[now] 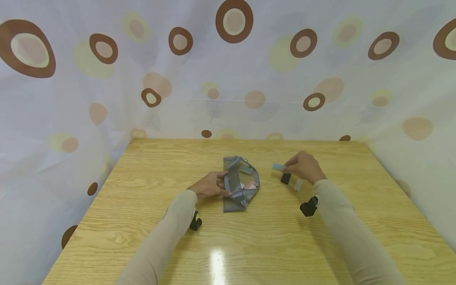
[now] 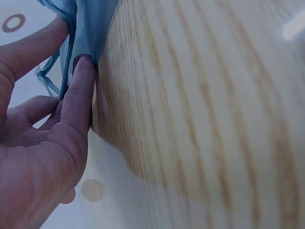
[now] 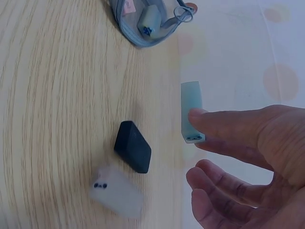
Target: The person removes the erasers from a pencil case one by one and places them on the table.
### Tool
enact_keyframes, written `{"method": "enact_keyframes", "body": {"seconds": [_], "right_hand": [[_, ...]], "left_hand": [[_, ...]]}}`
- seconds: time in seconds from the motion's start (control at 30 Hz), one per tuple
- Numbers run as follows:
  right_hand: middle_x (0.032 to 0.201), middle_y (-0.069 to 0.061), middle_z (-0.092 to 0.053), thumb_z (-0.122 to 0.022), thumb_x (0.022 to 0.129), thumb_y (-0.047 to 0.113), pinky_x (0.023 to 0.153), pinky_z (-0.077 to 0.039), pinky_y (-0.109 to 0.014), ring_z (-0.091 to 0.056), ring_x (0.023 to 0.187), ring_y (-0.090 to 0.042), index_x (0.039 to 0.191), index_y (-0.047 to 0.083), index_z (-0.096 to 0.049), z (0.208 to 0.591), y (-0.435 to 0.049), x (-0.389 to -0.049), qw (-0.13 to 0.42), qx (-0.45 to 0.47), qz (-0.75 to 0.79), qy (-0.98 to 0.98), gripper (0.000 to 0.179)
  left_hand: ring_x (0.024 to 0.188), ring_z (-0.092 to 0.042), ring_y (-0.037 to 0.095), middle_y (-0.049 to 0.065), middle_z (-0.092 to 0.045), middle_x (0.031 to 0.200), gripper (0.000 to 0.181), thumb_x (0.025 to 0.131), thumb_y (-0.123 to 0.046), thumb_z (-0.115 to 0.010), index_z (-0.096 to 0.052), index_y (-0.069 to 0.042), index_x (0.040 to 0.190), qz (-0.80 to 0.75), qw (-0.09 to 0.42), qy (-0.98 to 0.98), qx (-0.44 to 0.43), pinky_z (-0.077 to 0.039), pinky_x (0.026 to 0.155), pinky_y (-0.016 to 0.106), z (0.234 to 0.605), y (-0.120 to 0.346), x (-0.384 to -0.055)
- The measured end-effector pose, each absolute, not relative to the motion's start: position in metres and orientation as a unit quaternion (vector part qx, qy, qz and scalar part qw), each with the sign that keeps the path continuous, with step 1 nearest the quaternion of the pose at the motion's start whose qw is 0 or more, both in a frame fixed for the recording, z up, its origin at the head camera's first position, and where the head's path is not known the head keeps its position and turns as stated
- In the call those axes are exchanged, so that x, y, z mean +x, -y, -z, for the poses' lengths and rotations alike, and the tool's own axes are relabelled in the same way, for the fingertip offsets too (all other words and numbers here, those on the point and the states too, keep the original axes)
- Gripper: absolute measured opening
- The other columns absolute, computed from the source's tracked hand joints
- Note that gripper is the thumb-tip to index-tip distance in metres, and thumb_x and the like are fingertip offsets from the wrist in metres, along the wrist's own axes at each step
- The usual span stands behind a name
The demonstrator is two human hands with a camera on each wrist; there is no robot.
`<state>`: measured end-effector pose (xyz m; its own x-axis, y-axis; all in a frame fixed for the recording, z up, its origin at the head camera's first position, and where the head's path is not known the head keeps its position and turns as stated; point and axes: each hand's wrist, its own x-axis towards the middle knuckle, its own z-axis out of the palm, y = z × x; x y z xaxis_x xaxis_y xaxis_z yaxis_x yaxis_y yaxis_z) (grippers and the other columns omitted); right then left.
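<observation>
Two forearms in cream sleeves [image 1: 153,249] were stretched forward over the wood-grain table [image 1: 263,249], a black wrist camera [image 1: 308,206] being worn on the right. The left forearm was angled inward; by the left hand [image 1: 210,185], the left edge of a grey mesh zip pouch [image 1: 233,182] was gripped between thumb and fingers, its mouth spread toward the right. Inside it, a pink block [image 3: 128,6] and a pale block with a blue mark [image 3: 150,21] were seen. Right of the pouch, a white block [image 3: 116,191] and, just beyond, a black block [image 3: 132,147] were rested on the table near the right hand [image 1: 304,166]. By that hand, its forearm slanted leftward, a light-blue block [image 3: 191,102] was pinched between thumb and index finger, the other fingers being loosely bent apart from it. The light-blue block was held raised between pouch and hand, extended left of the fingertips. Its long axis was set roughly crosswise, the free end pointed toward the pouch, the marked end turned away. Farthest off, a circle-printed white backdrop [image 1: 231,118] was hung.
</observation>
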<state>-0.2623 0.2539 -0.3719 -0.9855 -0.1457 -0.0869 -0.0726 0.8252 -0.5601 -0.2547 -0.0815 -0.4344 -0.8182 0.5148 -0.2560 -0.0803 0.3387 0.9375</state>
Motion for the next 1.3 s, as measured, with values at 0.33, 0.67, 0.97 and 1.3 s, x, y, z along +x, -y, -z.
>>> {"method": "enact_keyframes", "body": {"seconds": [0.33, 0.67, 0.97, 1.3], "right_hand": [[0.122, -0.029, -0.066, -0.076, 0.092, 0.027, 0.095, -0.046, -0.069, -0.056, 0.117, -0.053, 0.111, -0.005, -0.076, 0.371, -0.269, -0.26, 0.062, -0.053, 0.284, -0.955, 0.037], [0.126, -0.03, -0.063, -0.074, 0.092, 0.029, 0.093, -0.048, -0.067, -0.054, 0.118, -0.054, 0.113, -0.006, -0.074, 0.38, -0.287, -0.26, 0.056, -0.035, 0.275, -0.959, 0.04], [0.125, -0.031, -0.064, -0.074, 0.093, 0.024, 0.09, -0.05, -0.066, -0.055, 0.116, -0.055, 0.111, -0.009, -0.074, 0.385, -0.299, -0.255, 0.048, -0.024, 0.287, -0.956, 0.038], [0.122, -0.033, -0.064, -0.074, 0.093, 0.025, 0.089, -0.051, -0.065, -0.056, 0.115, -0.056, 0.112, -0.01, -0.073, 0.391, -0.312, -0.251, 0.044, -0.017, 0.278, -0.959, 0.04]], "left_hand": [[0.115, -0.066, 0.032, 0.023, -0.046, 0.147, 0.092, 0.087, 0.006, -0.076, -0.019, 0.003, 0.159, -0.553, 0.265, -0.777, 0.144, -0.054, 0.098, 0.038, 0.435, 0.081, -0.254], [0.114, -0.067, 0.032, 0.024, -0.047, 0.146, 0.092, 0.086, 0.005, -0.077, -0.02, 0.003, 0.159, -0.548, 0.264, -0.78, 0.144, -0.054, 0.098, 0.037, 0.437, 0.081, -0.255], [0.113, -0.067, 0.031, 0.023, -0.045, 0.147, 0.092, 0.086, 0.006, -0.076, -0.02, 0.002, 0.159, -0.552, 0.262, -0.779, 0.141, -0.054, 0.098, 0.037, 0.435, 0.082, -0.255], [0.113, -0.067, 0.031, 0.023, -0.044, 0.148, 0.092, 0.086, 0.004, -0.077, -0.021, 0.002, 0.159, -0.551, 0.258, -0.781, 0.143, -0.055, 0.097, 0.036, 0.435, 0.083, -0.254]]}}
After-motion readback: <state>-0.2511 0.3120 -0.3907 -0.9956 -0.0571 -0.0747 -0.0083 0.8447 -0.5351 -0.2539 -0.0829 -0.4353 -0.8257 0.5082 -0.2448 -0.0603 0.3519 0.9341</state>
